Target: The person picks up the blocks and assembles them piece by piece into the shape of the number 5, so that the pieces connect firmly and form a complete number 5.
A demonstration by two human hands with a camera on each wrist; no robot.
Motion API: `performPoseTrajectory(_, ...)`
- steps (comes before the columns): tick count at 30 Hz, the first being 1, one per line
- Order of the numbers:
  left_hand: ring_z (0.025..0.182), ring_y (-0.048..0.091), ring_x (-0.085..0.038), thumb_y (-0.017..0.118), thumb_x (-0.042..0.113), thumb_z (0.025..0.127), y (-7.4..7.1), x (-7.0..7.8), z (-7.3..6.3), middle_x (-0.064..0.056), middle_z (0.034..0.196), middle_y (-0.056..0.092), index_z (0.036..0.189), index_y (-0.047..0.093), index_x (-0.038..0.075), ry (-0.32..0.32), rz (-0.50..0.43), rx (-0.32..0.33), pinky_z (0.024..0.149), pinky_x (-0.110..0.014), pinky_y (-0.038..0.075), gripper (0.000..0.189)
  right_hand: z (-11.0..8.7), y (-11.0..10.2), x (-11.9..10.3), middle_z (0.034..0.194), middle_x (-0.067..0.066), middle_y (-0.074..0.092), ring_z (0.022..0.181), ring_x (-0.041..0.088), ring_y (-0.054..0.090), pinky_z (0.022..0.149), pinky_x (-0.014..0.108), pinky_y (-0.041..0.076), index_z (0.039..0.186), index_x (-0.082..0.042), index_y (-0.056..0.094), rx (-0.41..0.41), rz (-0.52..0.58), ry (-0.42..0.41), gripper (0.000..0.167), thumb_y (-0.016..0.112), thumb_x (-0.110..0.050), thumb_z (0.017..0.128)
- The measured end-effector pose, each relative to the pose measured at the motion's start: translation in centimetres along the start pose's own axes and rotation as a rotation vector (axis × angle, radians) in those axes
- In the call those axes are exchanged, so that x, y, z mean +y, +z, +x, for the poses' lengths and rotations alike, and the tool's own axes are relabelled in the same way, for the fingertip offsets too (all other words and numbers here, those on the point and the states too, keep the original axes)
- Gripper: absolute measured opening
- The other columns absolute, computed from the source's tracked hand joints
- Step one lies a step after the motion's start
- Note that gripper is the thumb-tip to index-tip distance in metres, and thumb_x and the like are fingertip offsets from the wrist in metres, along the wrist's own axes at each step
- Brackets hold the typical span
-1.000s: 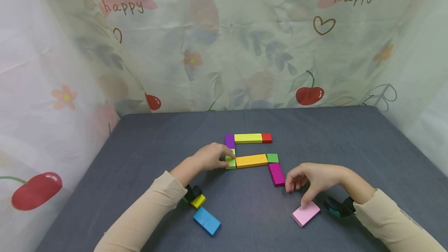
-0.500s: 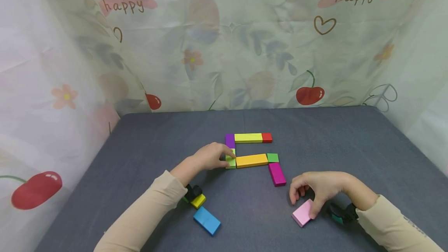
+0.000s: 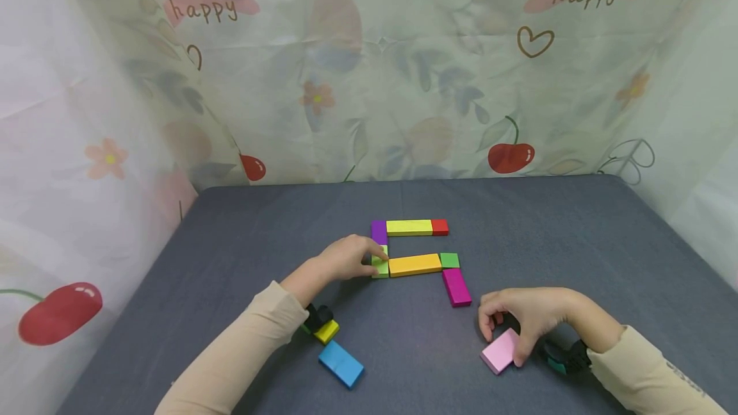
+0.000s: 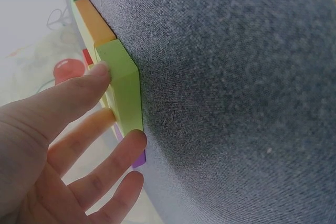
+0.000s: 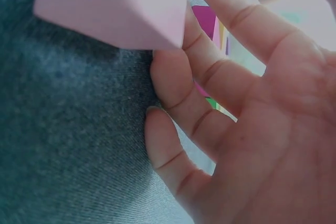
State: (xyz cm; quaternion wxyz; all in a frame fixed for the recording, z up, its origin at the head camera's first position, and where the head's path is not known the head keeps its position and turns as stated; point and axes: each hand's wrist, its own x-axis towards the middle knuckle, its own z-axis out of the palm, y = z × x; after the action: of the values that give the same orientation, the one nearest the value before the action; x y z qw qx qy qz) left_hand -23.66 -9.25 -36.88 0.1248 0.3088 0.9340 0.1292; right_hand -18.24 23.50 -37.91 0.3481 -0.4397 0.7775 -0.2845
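My left hand (image 3: pixel 348 257) rests on a light green block (image 4: pixel 121 82), its thumb touching the block and its fingers fairly straight. In the head view that block joins a purple block (image 3: pixel 378 232) and an orange block (image 3: pixel 414 265). At the right, my right hand (image 3: pixel 533 316) holds a pink block (image 3: pixel 498 352) low at the table, thumb on its near right side and fingers curled about the far side. The pink block fills the top of the right wrist view, where the thumb is hidden.
A yellow-green block (image 3: pixel 409 228), red block (image 3: pixel 440 227), small green block (image 3: pixel 449 260) and magenta block (image 3: pixel 457 287) continue the layout. Under my left forearm sit a yellow block (image 3: pixel 327 332) and, nearer, a blue block (image 3: pixel 341 364). Patterned cloth (image 3: pixel 380 82) surrounds the grey table (image 3: pixel 277 210).
My right hand has come down and nearer, its thumb passing from the pink block's top to its right side and its fingers closing about it. My left hand stays put.
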Motion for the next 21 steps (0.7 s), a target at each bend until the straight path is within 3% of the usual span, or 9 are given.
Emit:
performPoseTrajectory(14, 0.110, 0.058, -0.017, 0.069, 0.018, 0.084, 0.04, 0.00, 0.01, 0.000, 0.120, 0.065, 0.114, 0.068, 0.017, -0.003, -0.006, -0.001, 0.094, -0.035, 0.047, 0.030, -0.14, 0.68, 0.33, 0.081, 0.001, 0.060, 0.075, -0.006, 0.048, 0.066, 0.016, 0.045, 0.085, -0.018, 0.062, 0.081, -0.008, -0.079, 0.030, 0.079, -0.009, 0.063)
performPoseTrajectory(21, 0.111, 0.058, -0.017, 0.069, 0.017, 0.085, 0.02, -0.07, 0.01, 0.000, 0.120, 0.065, 0.114, 0.068, 0.016, 0.003, -0.012, -0.001, 0.095, -0.035, 0.046, 0.030, -0.04, 0.71, 0.22, 0.084, -0.009, 0.060, 0.077, -0.004, 0.051, 0.067, 0.019, 0.046, 0.087, -0.022, 0.063, 0.139, -0.028, -0.040, 0.027, 0.078, -0.012, 0.067)
